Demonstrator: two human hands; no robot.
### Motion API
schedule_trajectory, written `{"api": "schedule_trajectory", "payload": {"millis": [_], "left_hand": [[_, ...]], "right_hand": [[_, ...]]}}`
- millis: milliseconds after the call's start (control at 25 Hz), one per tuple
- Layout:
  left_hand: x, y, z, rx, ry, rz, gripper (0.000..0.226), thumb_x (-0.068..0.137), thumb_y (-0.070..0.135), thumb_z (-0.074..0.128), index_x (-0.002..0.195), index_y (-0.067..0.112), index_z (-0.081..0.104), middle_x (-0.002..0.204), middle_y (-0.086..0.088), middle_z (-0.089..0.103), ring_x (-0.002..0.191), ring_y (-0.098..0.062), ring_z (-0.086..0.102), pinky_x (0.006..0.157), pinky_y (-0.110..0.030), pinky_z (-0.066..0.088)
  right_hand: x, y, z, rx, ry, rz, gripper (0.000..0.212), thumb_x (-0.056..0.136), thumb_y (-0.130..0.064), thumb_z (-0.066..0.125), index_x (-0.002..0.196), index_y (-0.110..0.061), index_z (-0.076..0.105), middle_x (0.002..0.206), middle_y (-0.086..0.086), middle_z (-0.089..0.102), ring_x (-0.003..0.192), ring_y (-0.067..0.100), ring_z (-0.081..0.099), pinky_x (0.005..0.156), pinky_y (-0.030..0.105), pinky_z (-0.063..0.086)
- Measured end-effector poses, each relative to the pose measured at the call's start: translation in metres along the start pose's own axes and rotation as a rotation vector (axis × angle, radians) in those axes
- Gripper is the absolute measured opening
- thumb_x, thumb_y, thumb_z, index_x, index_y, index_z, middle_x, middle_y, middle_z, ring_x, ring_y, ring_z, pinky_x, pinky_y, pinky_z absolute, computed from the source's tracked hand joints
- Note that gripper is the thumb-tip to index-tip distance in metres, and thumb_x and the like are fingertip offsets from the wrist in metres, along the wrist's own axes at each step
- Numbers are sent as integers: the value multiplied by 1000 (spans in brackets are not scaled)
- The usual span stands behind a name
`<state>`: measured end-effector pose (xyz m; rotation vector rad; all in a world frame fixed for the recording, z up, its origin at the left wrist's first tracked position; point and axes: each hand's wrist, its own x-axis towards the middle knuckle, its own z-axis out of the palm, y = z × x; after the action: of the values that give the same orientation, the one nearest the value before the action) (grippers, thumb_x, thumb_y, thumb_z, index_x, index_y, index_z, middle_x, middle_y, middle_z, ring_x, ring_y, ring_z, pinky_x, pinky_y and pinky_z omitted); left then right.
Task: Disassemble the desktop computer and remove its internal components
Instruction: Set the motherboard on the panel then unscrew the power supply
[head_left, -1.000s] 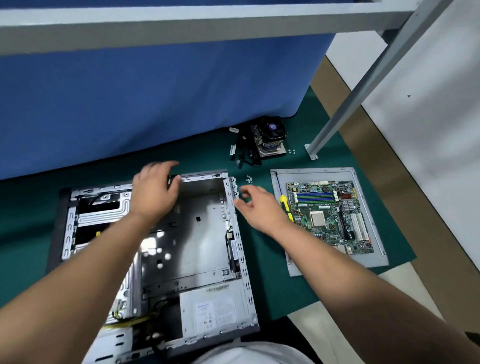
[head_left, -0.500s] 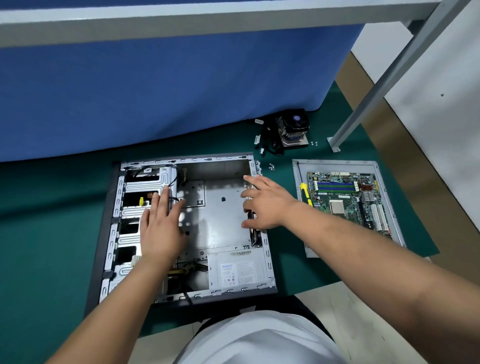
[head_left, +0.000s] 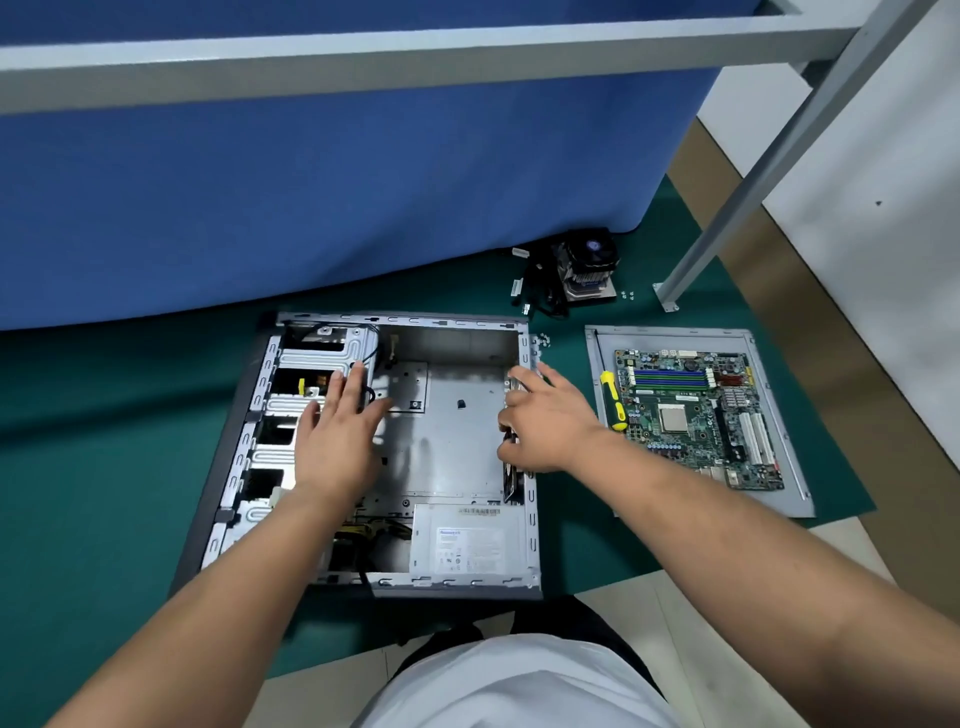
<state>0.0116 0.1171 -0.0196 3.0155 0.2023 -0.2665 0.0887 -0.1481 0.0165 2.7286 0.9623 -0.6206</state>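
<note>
Case (head_left: 457, 415) lies open on the green mat (head_left: 104, 467), near its front edge; motherboard (head_left: 696, 415) already out, to its right. Risk: sharp sheet-metal edges, snagged cables if pulled. Left hand (head_left: 337, 441) flat, fingers straight, on drive cage (head_left: 322, 353). Right hand (head_left: 545, 415) curls over case's right wall; grip unclear.

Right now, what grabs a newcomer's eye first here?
The open case lies flat mid-mat, its main bay stripped to bare metal, with both hands in it: the left hand by the drive cage, the right hand at the right wall. To its right, the motherboard lies on the side panel beside a yellow screwdriver. The cooler sits behind, by the blue wall.
</note>
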Motion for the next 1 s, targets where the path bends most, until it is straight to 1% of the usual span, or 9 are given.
{"api": "schedule_trajectory", "payload": {"millis": [80,200,320,440,560,680,760,880,1000], "left_hand": [[13,0,-7,1,-10,75,85,84,9,64,151,51,30,171,5,-12,158,-21,-4,124,-44,17],[33,3,-18,6,-49,149,112,82,2,60,155,57,-6,170,9,-15,158,-18,-4,125,-42,17],[56,8,-25,13,-46,211,118,81,-7,51,152,58,-16,171,7,-7,158,-20,-1,124,-43,21],[77,10,-27,68,-38,238,108,90,-1,54,155,54,-12,171,4,-1,158,-24,3,123,-44,23],[81,10,-22,123,27,212,96,95,6,53,158,49,-6,171,2,7,157,-26,9,122,-47,23],[65,2,-16,66,92,119,84,95,18,57,160,45,11,170,0,18,156,-29,15,120,-50,24],[49,-8,-12,42,167,67,81,90,23,67,158,40,27,168,-4,25,154,-34,20,119,-51,20],[21,-20,-5,57,246,-19,84,83,12,73,155,37,36,167,-4,27,155,-36,14,122,-51,7],[11,-24,0,-9,184,-99,79,91,10,63,156,44,31,170,1,15,157,-34,-3,123,-53,7]], "right_hand": [[-12,-5,6,31,-4,50,54,86,-55,41,122,-29,71,140,-1,58,152,26,18,127,49,-2],[-27,-18,14,69,28,119,56,86,-56,40,114,-22,75,125,5,65,140,26,38,125,48,-13],[-31,-34,16,89,16,187,62,85,-59,33,103,-19,77,105,4,67,119,24,54,122,53,-18],[-28,-54,15,92,-25,252,65,88,-58,28,103,-15,76,101,6,66,108,26,59,120,54,-21],[-24,-66,14,145,-41,304,60,91,-54,33,106,-13,74,106,8,65,108,27,59,122,52,-16],[-25,-56,11,260,-73,242,57,96,-56,37,121,-16,69,122,8,64,119,27,55,125,49,7],[-25,-33,2,416,36,187,52,97,-56,45,132,-20,62,130,5,59,123,26,52,114,44,34],[1,16,-19,382,284,284,58,97,-44,56,146,-17,45,141,7,45,129,28,45,106,43,43],[41,45,-36,439,40,396,60,102,-34,52,152,-11,30,149,15,41,133,34,46,104,44,44]]}}
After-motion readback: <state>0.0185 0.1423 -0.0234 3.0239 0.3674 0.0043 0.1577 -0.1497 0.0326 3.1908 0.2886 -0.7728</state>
